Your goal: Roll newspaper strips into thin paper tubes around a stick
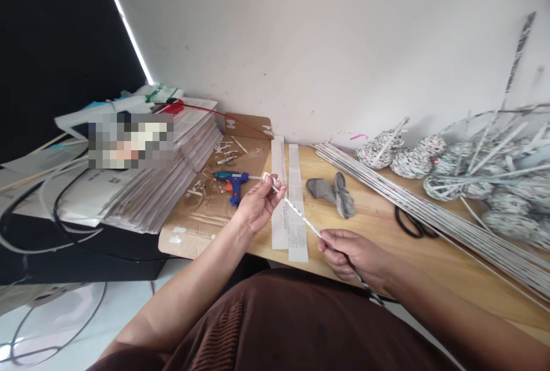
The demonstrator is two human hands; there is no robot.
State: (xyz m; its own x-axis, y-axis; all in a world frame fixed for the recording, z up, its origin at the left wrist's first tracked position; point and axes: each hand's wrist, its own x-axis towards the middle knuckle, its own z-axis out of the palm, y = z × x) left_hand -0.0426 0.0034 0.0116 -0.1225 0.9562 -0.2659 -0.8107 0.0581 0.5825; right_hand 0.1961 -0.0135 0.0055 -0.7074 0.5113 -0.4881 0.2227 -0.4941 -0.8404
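Note:
A thin rolled newspaper tube (301, 214) runs slantwise between my two hands, above the front of the table. My left hand (259, 202) is closed on its upper end, where a small white paper flap shows at the fingertips. Lower down, my right hand (352, 253) grips the same tube, and its dark-printed tail passes out below toward my lap. Under and behind the tube lie two flat newspaper strips (297, 204). Just left of my left hand a blue glue gun (235, 184) rests on a cardboard sheet (193, 233).
Grey cloth finger covers (329, 190) lie past the strips. A bundle of long paper tubes (412, 204) crosses the right side, partly over black-handled scissors (410, 222). Coiled paper balls (412, 156) crowd the back right. A tall newspaper stack (172, 187) stands left, with cables nearby.

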